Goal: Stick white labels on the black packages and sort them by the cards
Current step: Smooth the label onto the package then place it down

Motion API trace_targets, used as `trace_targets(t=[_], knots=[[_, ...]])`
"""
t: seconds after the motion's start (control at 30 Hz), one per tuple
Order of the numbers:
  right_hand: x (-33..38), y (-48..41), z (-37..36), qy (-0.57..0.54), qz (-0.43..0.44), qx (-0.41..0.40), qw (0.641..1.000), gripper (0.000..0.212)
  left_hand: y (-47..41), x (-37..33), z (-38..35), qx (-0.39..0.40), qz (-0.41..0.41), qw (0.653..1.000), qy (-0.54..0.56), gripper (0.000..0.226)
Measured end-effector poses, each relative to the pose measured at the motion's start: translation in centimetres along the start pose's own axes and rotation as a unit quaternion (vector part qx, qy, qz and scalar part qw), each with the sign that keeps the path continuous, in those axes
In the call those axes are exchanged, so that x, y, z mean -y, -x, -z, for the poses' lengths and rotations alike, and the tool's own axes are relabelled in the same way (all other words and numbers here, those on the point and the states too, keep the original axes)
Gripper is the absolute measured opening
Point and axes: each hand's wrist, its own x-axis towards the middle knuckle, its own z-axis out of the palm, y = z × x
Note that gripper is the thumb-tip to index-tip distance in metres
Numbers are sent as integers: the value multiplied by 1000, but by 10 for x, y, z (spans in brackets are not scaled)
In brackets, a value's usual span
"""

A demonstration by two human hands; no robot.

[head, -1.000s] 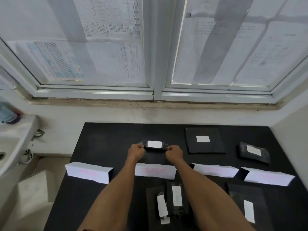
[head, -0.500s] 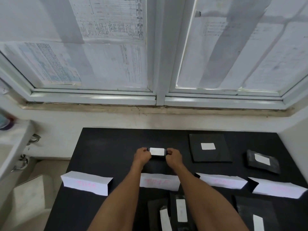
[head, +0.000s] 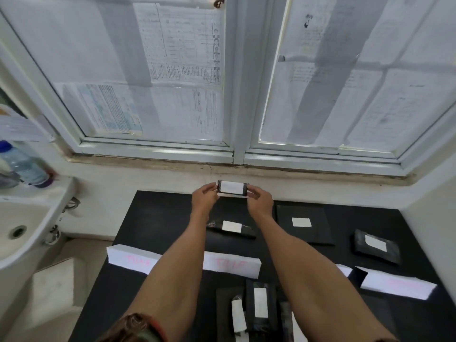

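Your left hand (head: 204,197) and right hand (head: 260,203) pinch the ends of the labelled black package (head: 232,187), long axis left-to-right, just above frame centre, beyond the card between your forearms (head: 232,265).

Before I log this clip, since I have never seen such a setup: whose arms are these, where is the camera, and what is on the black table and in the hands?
There is no machine here. A person works with bare hands, and the only camera sits on their head, looking forward and down, so the arms reach in from the bottom. Each grip is simply a hand. The left grip and right grip pinch the two ends of a small black package with a white label, held up above the far edge of the black table. On the table lie more labelled packages: a second package below the hands, a flat package, a right-hand package and a near pile. Folded white cards with pink writing stand in a row. A sink is at the left.
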Motion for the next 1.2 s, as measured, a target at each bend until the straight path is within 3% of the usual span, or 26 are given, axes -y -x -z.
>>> trace_targets(t=[0.7,0.97,1.2], knots=[[149,81,30,-104,227,-3,968,37,123,-116,64,-71,-210,963,152,26],[170,106,8,-114,265,-7,958,33,140,-122,96,-99,-222,952,187,29],[169,115,-32,-116,248,20,962,31,128,-108,135,-113,-207,951,201,30]])
